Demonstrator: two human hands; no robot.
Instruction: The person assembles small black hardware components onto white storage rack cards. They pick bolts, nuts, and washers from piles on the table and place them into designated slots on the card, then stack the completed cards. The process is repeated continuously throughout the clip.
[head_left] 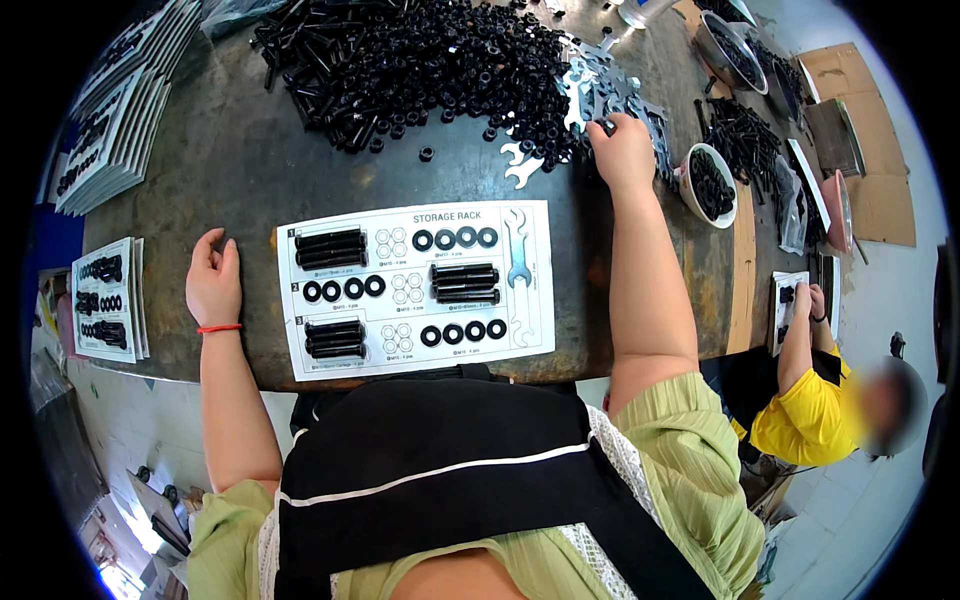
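Observation:
A white printed card (400, 353) lies on the table in front of me. On it are black bolts (331, 248) in three groups, rows of black washers (454, 238) and a silver open-ended wrench (518, 258); printed nut outlines show between them. My left hand (214, 280) rests on the table left of the card, fingers slightly bent and apart, holding nothing. My right hand (626, 155) reaches to the right edge of a heap of black nuts (450, 75), beside loose silver wrenches (576, 95). Its fingers are closed together by dark hardware; what they grip is hidden.
Stacks of filled cards (118, 140) stand at the far left, with more cards (105, 300) at the left edge. A white bowl of black parts (708, 185) sits right of my forearm, near a bolt pile (742, 140). A person in yellow (800, 420) works at the right.

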